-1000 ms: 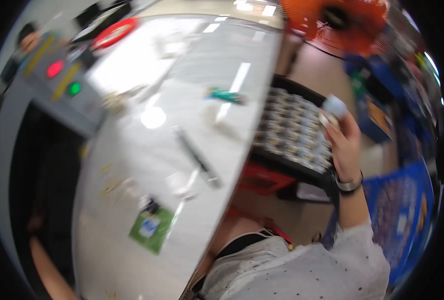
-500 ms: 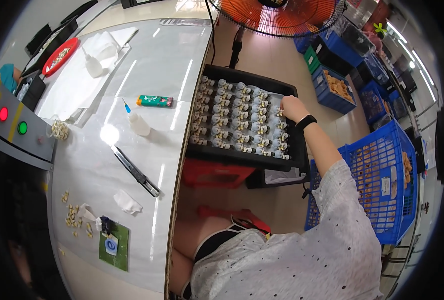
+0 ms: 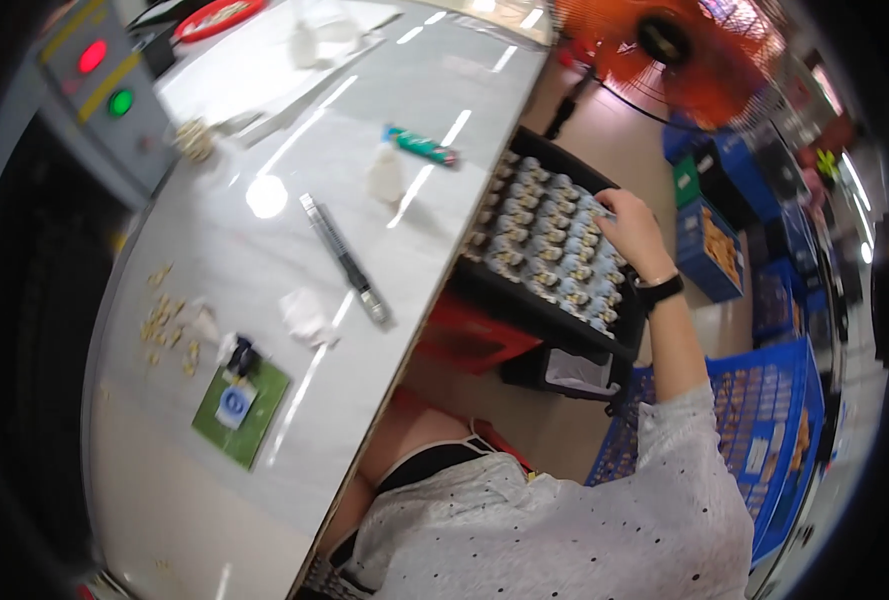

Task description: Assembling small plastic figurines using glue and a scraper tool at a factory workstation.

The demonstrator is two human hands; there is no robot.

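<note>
My right hand, with a dark band at the wrist, is over the far right part of a black tray. Its thumb and forefinger look a little apart, and I see nothing between them, though the picture is blurred. Rows of small figurines, pale grey-blue on top with dark and yellowish parts, stand in the tray. The fingertips are close to the end of one row; whether they touch a figurine I cannot make out. My left hand is out of sight.
On the table lie a utility knife, a white squeeze bottle, a green lighter, crumpled tissue, a green mat and small yellowish pieces. An orange fan and blue crates stand beyond; a blue basket is at right.
My view has swung, so table and tray sit differently in the picture. My right hand stays at the tray's right side; its thumb and forefinger look farther apart.
</note>
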